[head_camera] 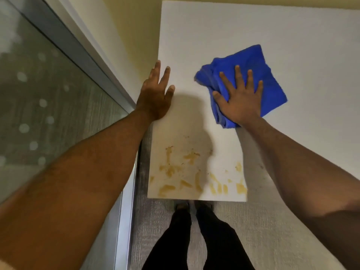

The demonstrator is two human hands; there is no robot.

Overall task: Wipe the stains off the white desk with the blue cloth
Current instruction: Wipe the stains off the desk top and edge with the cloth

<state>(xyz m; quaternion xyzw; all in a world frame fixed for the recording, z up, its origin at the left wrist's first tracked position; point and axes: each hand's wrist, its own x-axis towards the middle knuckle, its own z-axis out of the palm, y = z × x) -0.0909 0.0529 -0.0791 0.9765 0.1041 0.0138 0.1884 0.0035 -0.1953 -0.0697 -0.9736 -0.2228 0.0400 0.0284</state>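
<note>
The white desk [253, 32] fills the upper right of the head view. Yellow-brown stains [191, 172] smear its near corner strip, close to the front edge. A crumpled blue cloth [257, 61] lies on the desk further back. My right hand [239, 98] presses flat on the cloth with fingers spread. My left hand [155, 94] rests flat on the desk's left edge, fingers apart, holding nothing. The stains lie nearer to me than both hands.
A cream wall [124, 45] runs along the desk's left side. A frosted glass panel [48, 104] in a metal frame stands at the left. Grey carpet [263, 230] and my legs in dark trousers [194, 240] lie below the desk's front edge.
</note>
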